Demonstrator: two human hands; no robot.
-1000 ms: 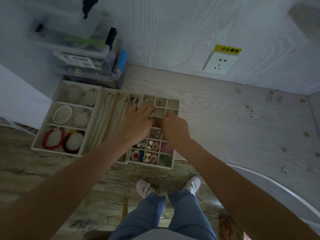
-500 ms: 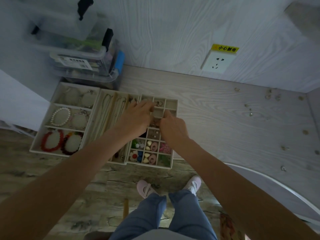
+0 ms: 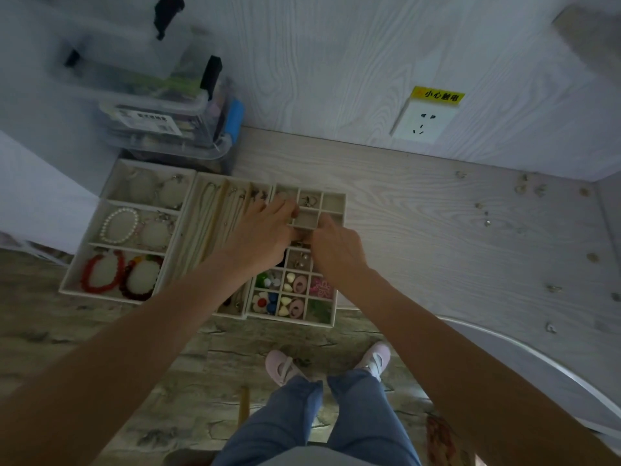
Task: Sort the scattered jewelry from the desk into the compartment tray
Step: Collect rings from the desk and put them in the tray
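Both hands have barely shifted and stay over the compartment tray. At nine o'clock lies the bracelet tray. Left hand rests fingers-forward on the dividers; right hand beside it looks curled, though what it pinches I cannot tell. Scattered jewelry, small pale glinting bits, lies well apart at three o'clock, nearer the right hand.

Stacked clear storage boxes, wall socket under yellow sticker.
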